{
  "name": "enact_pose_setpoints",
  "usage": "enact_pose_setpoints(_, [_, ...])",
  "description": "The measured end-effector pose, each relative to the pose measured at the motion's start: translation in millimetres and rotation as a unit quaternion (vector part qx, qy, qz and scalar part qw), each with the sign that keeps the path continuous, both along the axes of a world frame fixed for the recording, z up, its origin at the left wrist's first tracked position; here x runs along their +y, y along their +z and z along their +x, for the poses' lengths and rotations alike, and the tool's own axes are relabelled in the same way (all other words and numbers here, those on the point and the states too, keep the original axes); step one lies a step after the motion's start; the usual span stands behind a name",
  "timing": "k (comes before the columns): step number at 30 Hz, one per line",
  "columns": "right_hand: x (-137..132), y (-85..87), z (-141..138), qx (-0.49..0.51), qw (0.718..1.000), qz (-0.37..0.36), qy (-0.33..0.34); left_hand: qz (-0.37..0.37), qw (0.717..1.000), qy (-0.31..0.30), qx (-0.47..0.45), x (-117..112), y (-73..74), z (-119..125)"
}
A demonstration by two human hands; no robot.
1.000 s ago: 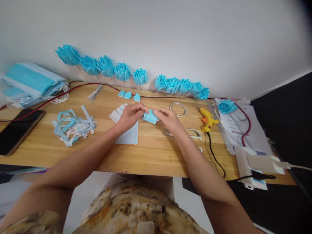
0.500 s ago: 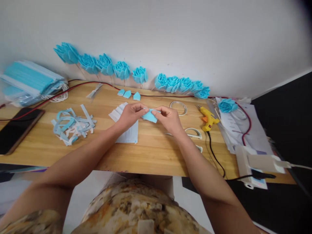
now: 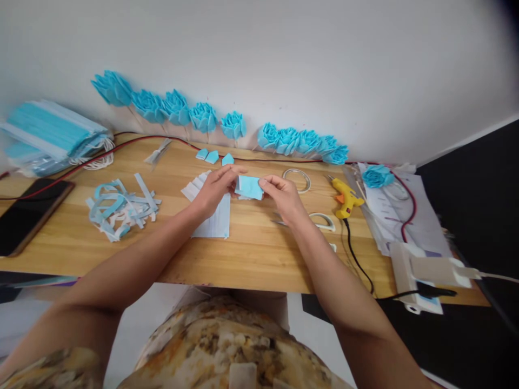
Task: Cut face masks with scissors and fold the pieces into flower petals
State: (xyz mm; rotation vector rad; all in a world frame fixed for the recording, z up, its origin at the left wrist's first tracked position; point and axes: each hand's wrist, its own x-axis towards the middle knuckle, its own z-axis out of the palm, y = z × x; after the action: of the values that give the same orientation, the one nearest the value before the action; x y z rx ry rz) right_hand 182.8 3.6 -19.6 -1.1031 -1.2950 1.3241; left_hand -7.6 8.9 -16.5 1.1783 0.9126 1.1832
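A small rectangle of light blue mask fabric (image 3: 250,187) is held above the table, flat and unfolded, with a paler strip along its left end. My right hand (image 3: 282,195) pinches its right end between thumb and fingers. At its left end is my left hand (image 3: 219,188), fingers curled against the edge and partly behind it, the index finger reaching over the top. Under my left forearm lie pale mask fabric sheets (image 3: 213,221), some fanned out. Just beyond my hands are several small folded blue petals (image 3: 227,159).
Blue fabric flowers (image 3: 233,125) line the wall. At left are stacked masks (image 3: 52,129), cut strips (image 3: 121,208) and a phone (image 3: 32,216). To the right lie scissors (image 3: 323,221), a tape roll (image 3: 297,180), a yellow glue gun (image 3: 346,198) and a power strip (image 3: 411,278).
The blue fabric piece, bunched between both hands' fingertips before, now lies spread out flat. My left hand has shifted slightly left and its grip has changed; my right still pinches the right end.
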Motion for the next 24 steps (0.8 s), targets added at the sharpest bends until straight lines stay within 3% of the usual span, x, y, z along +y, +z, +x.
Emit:
enact_pose_setpoints(4, [1.4,-1.8,1.3,0.077,0.995,-0.061,0.009,0.013,0.999,-0.024,-0.026,1.6,-1.4,-3.9])
enact_pose_setpoints(10, [-0.2,-0.2,-0.4,0.098,0.992,-0.085,0.015,0.050,0.997,-0.042,0.033,-3.1,5.7,-1.2])
enact_pose_setpoints(19, [-1.5,0.8,-1.9,0.094,0.990,-0.096,0.036,0.040,0.994,0.054,0.090,-2.5,4.4,1.8])
enact_pose_setpoints(24, [-4.6,6.7,-2.9,0.081,0.992,-0.066,0.066,0.032,0.994,0.070,0.075,-2.3,2.9,1.0])
